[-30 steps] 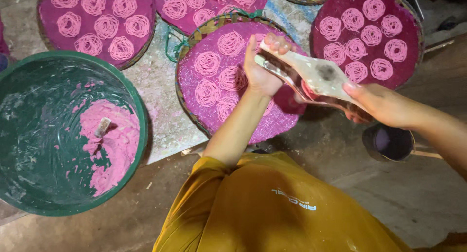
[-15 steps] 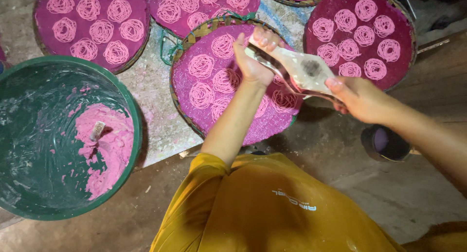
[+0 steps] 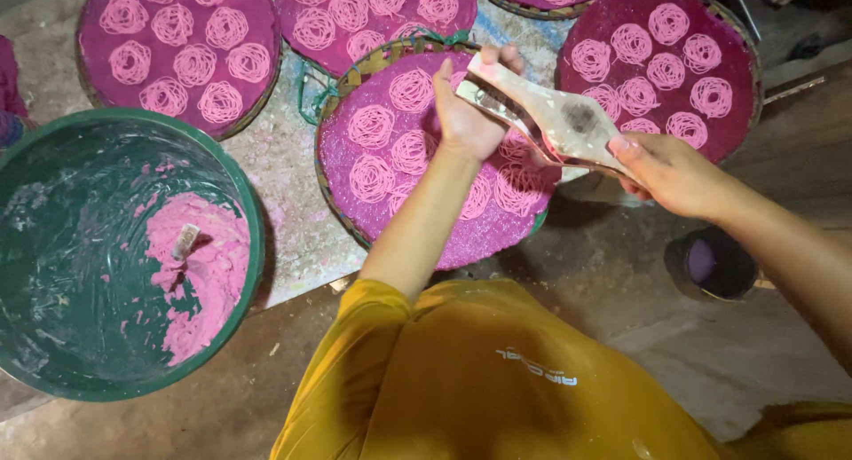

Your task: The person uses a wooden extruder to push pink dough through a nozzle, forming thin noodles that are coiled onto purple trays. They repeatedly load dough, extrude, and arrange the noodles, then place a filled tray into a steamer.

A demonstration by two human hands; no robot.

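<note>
From the head view I see my left hand (image 3: 466, 114) clamped on the far end of a pale wooden noodle press (image 3: 550, 118) and my right hand (image 3: 674, 172) gripping its near handle, above the middle woven tray (image 3: 342, 207) of pink noodle coils. The press looks stiff, probably dough-slick; the handle ends seem safest. A green tub (image 3: 253, 238) of dough sits left.

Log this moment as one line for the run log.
left hand and right hand: grip two-handled metal press | under it: round woven tray of pink noodle coils | beside: green tub
</note>
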